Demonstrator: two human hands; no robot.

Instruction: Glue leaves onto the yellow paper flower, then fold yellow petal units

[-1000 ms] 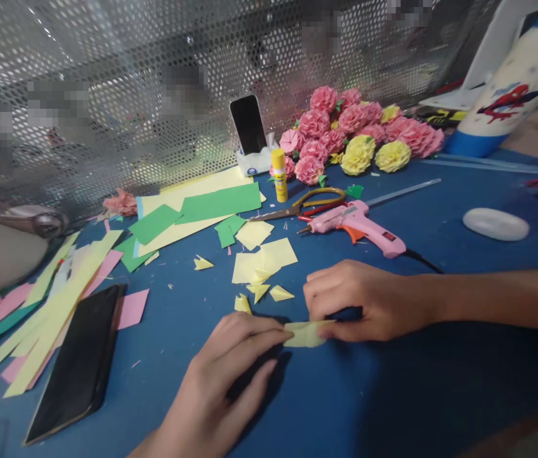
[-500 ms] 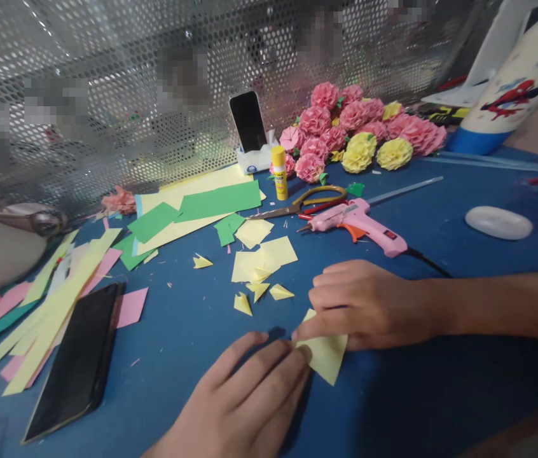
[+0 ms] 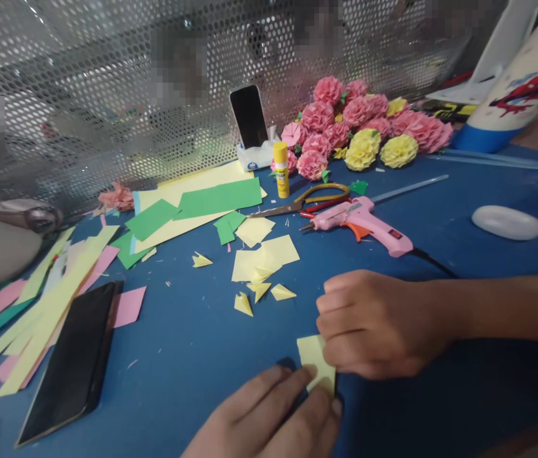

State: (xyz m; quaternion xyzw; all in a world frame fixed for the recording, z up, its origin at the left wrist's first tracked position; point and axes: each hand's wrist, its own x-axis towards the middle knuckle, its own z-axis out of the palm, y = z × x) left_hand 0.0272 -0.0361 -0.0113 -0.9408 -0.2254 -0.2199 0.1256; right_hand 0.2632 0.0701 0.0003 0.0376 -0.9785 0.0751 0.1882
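Observation:
A small piece of yellow paper (image 3: 311,350), which looks folded over along its right side, lies on the blue tabletop between my hands. My left hand (image 3: 273,413) holds it down, fingertips across its lower part. At its right edge is my right hand (image 3: 378,324), fingers curled in and touching the paper; its thumb is hidden. Just beyond lie several small folded yellow paper pieces (image 3: 243,304) and flat yellow paper squares (image 3: 280,250).
A pink glue gun (image 3: 369,222), scissors (image 3: 292,207) and a glue stick (image 3: 281,170) lie or stand farther back. Pink and yellow paper flowers (image 3: 317,117) are heaped behind. At left are a phone (image 3: 75,362) and paper strips (image 3: 54,312). A perforated metal panel (image 3: 121,127) borders the back.
The yellow paper has turned and now shows a narrower shape. Both hands have shifted a little toward me, and my right fingers are at the paper's right edge.

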